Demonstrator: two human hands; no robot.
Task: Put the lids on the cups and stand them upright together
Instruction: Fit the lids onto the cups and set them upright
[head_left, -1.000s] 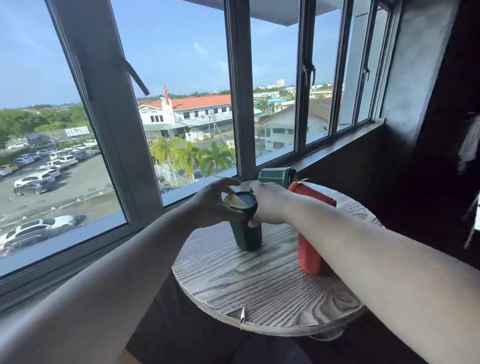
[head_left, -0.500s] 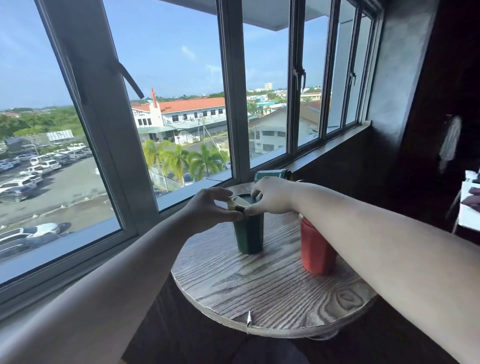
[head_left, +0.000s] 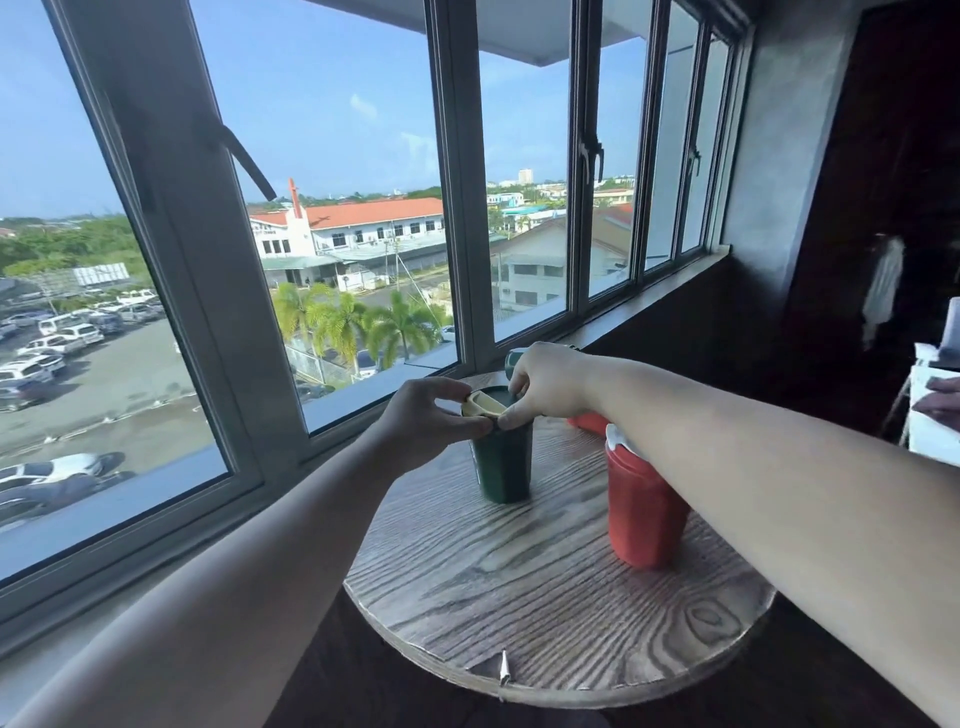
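While both hands meet over the dark green cup (head_left: 504, 462), a pale lid (head_left: 480, 404) sits tilted at its rim.

The green cup stands upright on the round wooden desk (head_left: 545, 613), near the window side. The left hand (head_left: 431, 415) has its grip pinched together on the lid's near edge; the right hand (head_left: 545, 382) has its grip clamped on the lid's right edge, thumbs almost touching. A red cup (head_left: 641, 519) stands upright to the right, partly behind the right forearm. Another green cup (head_left: 511, 361) lies behind the right hand, mostly hidden.
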